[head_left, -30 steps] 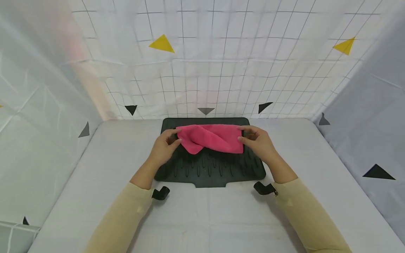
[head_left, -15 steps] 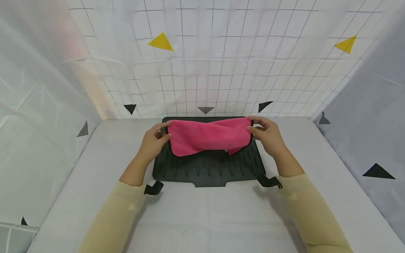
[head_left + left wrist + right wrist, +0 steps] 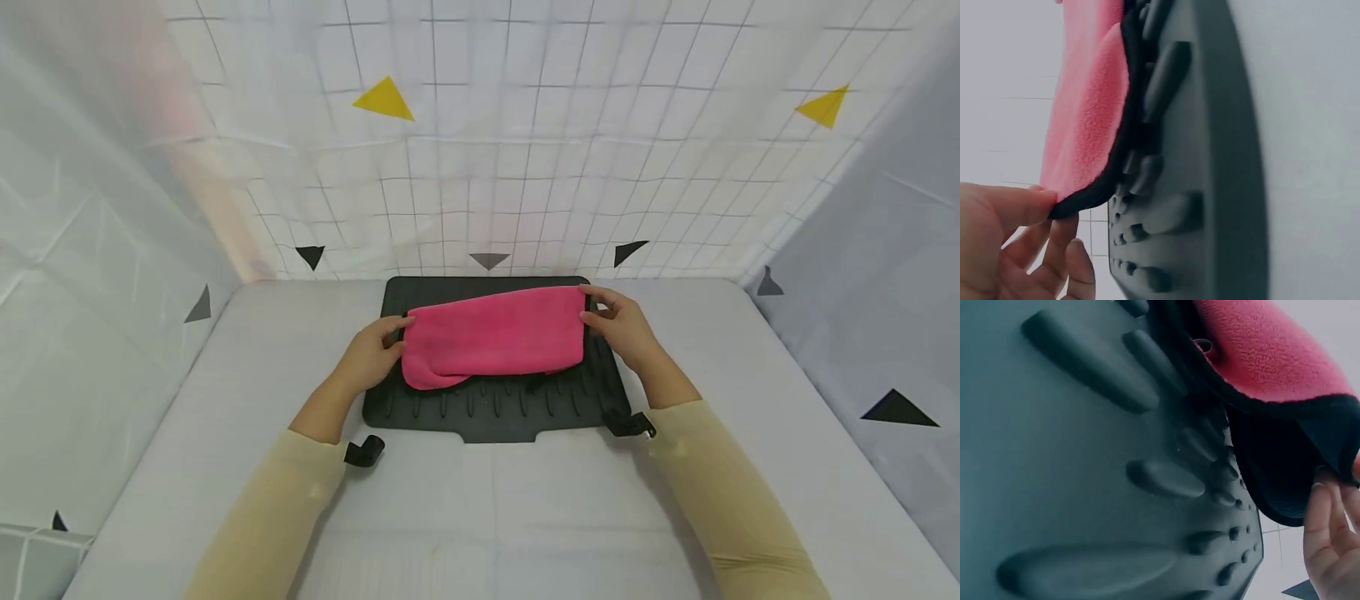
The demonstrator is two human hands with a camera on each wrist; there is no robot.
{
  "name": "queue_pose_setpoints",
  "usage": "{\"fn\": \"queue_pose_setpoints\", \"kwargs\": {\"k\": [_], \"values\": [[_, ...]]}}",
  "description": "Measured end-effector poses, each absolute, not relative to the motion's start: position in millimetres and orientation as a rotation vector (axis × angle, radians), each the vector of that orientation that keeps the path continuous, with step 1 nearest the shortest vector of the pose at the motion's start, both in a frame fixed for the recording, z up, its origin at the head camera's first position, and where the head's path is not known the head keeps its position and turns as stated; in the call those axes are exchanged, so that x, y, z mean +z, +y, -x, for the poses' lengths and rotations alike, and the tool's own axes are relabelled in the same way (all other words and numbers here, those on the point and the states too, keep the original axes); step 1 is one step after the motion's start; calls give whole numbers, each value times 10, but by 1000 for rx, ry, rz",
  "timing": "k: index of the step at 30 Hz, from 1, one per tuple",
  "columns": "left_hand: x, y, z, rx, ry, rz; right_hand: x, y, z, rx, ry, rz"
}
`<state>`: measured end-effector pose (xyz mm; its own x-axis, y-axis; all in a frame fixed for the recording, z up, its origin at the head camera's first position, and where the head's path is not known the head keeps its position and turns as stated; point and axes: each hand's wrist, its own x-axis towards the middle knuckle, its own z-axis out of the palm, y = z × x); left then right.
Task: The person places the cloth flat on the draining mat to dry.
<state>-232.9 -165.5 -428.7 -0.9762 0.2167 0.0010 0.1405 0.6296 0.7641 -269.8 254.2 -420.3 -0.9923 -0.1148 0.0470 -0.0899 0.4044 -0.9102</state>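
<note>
**Pink cloth held at both ends over a black mat**

Here, nearest the camera, two sleeves in pale yellow reach forward across the white desk (image 3: 480,517), each with a small black strap at the wrist. Beyond them the left hand (image 3: 367,358) pinches the left end of a pink cloth (image 3: 495,337), thumb on top and fingers beneath; the left wrist view shows the dark-bound edge of the cloth caught between thumb and fingertips (image 3: 1054,231). The right hand (image 3: 626,325) pinches the right end in the same manner, and the right wrist view shows fingertips (image 3: 1319,515) at the dark underside of the cloth's edge.

The cloth is folded into a long band, its long axis running left to right, with the right end slightly farther away than the left. It lies over the far half of a black ribbed mat (image 3: 495,408), the lower left corner sagging onto the ribs. The mat rests flat on the desk, its far edge near a gridded white backdrop (image 3: 480,167) with yellow and dark triangles.
</note>
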Motion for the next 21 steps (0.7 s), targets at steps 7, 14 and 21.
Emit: {"fn": "queue_pose_setpoints", "kwargs": {"k": [7, 14, 21], "values": [[-4316, -1641, 2321, 1254, 2733, -335, -4126, 2511, 2578, -1623, 2513, 278], [-4360, -1692, 2261, 1213, 2671, -329, -4204, 2570, 2495, -1420, 2498, 332], [-4359, -1743, 2135, 1182, 2641, -397, -4112, 2678, 2227, -1226, 2475, 399]]}}
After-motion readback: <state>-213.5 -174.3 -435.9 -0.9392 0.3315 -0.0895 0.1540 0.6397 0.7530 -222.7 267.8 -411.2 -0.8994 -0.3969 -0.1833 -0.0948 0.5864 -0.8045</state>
